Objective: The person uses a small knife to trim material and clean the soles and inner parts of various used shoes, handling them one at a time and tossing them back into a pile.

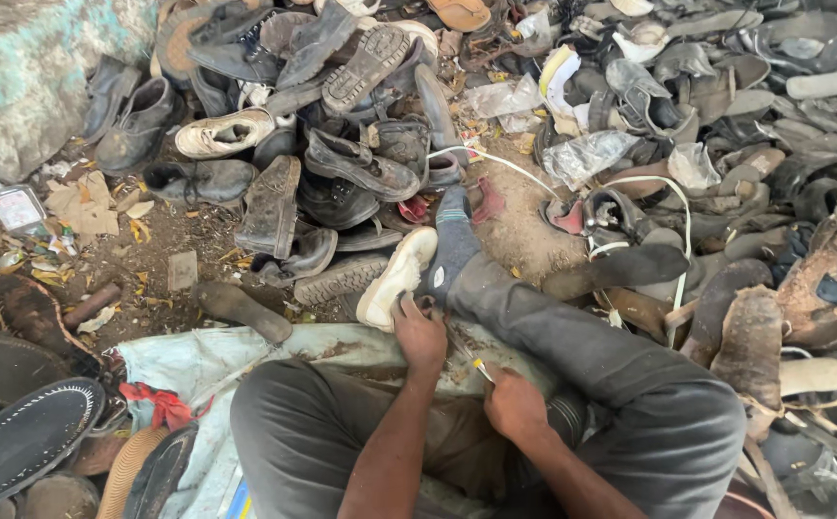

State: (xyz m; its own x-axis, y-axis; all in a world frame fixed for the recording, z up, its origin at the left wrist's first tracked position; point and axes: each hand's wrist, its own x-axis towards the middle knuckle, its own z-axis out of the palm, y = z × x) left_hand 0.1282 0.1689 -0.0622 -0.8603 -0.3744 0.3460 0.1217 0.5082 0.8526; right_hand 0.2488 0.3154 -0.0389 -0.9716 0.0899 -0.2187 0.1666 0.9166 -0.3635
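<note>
White shoe [395, 279], worn and dirty, lies sole-side toward me by my outstretched leg [572, 332], on the edge of a pale sheet [197, 360]. No containers I can make out; just a heap of old shoes [342, 144] ahead. My left hand [419, 333] grips the shoe's heel. My right hand [513, 404], lower, is closed around a thin tool [467, 354]. Hands apart.

worn black boots [342, 163], loose soles [755, 336], plastic bags [587, 154]
</note>
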